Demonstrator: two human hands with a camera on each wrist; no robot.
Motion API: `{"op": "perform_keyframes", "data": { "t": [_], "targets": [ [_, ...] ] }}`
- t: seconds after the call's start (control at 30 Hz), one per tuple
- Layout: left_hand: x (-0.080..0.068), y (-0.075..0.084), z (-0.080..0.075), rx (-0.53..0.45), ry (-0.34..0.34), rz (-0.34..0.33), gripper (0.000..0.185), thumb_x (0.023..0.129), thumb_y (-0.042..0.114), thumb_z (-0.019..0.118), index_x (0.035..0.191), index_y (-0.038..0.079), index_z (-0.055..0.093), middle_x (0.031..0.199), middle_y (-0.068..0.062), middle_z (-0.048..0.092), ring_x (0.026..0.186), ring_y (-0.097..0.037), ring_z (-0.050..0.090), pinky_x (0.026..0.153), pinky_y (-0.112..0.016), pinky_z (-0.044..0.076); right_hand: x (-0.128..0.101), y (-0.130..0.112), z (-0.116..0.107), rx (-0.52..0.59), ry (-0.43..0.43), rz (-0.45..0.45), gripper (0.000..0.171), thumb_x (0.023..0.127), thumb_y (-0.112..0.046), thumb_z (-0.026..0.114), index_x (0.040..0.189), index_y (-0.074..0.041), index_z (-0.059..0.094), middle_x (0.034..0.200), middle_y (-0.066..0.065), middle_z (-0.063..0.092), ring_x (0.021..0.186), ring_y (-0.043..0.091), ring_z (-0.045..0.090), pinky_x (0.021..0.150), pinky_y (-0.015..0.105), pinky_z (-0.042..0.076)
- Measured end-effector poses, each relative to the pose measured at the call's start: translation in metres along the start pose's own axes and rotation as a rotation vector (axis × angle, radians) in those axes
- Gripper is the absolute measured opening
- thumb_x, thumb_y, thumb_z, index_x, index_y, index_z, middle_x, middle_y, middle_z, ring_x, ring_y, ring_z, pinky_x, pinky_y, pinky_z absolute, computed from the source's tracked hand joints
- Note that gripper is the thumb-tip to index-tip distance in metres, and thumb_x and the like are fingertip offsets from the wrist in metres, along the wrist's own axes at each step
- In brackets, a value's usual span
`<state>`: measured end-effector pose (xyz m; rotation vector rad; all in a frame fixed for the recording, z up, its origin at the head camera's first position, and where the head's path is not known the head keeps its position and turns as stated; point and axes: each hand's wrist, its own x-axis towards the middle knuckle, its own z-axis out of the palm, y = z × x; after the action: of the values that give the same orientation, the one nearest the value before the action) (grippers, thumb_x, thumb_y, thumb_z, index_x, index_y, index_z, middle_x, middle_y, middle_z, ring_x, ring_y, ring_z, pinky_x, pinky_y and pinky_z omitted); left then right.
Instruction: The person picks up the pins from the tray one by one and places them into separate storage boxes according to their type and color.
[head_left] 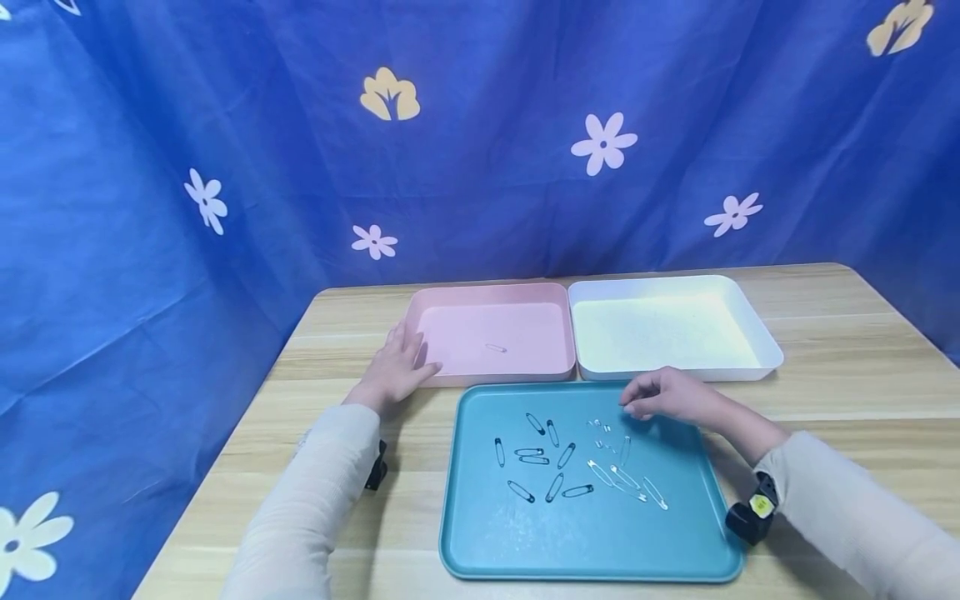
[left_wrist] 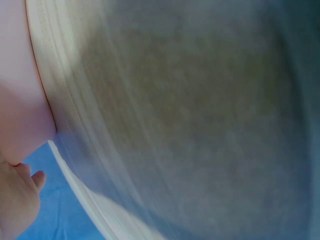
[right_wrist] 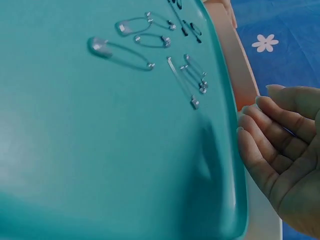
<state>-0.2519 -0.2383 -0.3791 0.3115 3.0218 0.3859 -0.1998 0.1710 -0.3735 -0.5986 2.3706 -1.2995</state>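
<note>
My left hand (head_left: pixel 393 368) rests at the left rim of the pink tray (head_left: pixel 489 293), fingers spread; part of this hand (left_wrist: pixel 20 200) shows in the left wrist view. One silver safety pin (head_left: pixel 496 347) lies in that tray. Above the far right part of the teal tray (head_left: pixel 600 554) hovers my right hand (head_left: pixel 667 395), its fingers loosely bent. In the right wrist view nothing appears between the thumb and fingers of this hand (right_wrist: pixel 287 145). Several black safety pins (head_left: pixel 534 460) lie on the teal tray's left half, several silver safety pins (head_left: pixel 600 473) nearer its right side.
A white tray (head_left: pixel 667 333) stands beside the pink one, both behind the teal tray on the wooden table (head_left: pixel 847 350). A blue curtain (head_left: pixel 480 183) with flowers hangs behind the table and along its left.
</note>
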Motion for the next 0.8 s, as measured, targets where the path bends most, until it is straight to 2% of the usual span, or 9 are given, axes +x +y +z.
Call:
{"op": "perform_keyframes", "data": {
  "t": [0.17,0.37,0.6,0.8],
  "targets": [
    [0.0,0.0,0.0,-0.006,-0.004,-0.006,0.075,0.084,0.052,0.038,0.137,0.002,0.019,0.14,-0.024,-0.007,0.126,-0.039,-0.003,0.098,-0.054,0.01,-0.001,0.008,0.004,-0.028,0.001,-0.015,0.023,0.076,-0.012,0.064,0.091,0.004,0.062,0.081,0.008,0.063,0.068,0.018,0.055,0.057,0.029,0.046],
    [0.0,0.0,0.0,0.004,-0.005,0.001,0.075,0.084,0.052,0.037,0.137,0.002,0.018,0.139,-0.025,-0.006,0.126,-0.04,-0.002,0.097,-0.055,0.01,-0.001,0.014,0.011,-0.084,-0.047,-0.068,0.023,0.073,-0.011,0.066,0.09,0.004,0.062,0.083,0.008,0.063,0.07,0.014,0.056,0.062,0.024,0.047],
    [0.0,0.0,0.001,-0.001,0.0,-0.003,0.075,0.084,0.053,0.037,0.137,0.003,0.019,0.14,-0.024,-0.006,0.126,-0.039,-0.002,0.098,-0.054,0.01,-0.003,0.011,0.017,-0.133,-0.094,-0.08,0.018,0.069,-0.005,0.067,0.086,-0.001,0.064,0.075,0.001,0.06,0.063,0.012,0.052,0.055,0.023,0.045],
    [0.0,-0.001,0.001,0.008,-0.006,-0.006,0.077,0.083,0.055,0.035,0.137,0.004,0.018,0.14,-0.023,-0.008,0.126,-0.038,-0.003,0.098,-0.054,0.01,-0.004,0.009,0.021,-0.208,-0.088,-0.128,0.011,0.067,0.0,0.066,0.077,-0.005,0.065,0.072,-0.002,0.056,0.061,0.007,0.05,0.053,0.022,0.044]
  ]
}}
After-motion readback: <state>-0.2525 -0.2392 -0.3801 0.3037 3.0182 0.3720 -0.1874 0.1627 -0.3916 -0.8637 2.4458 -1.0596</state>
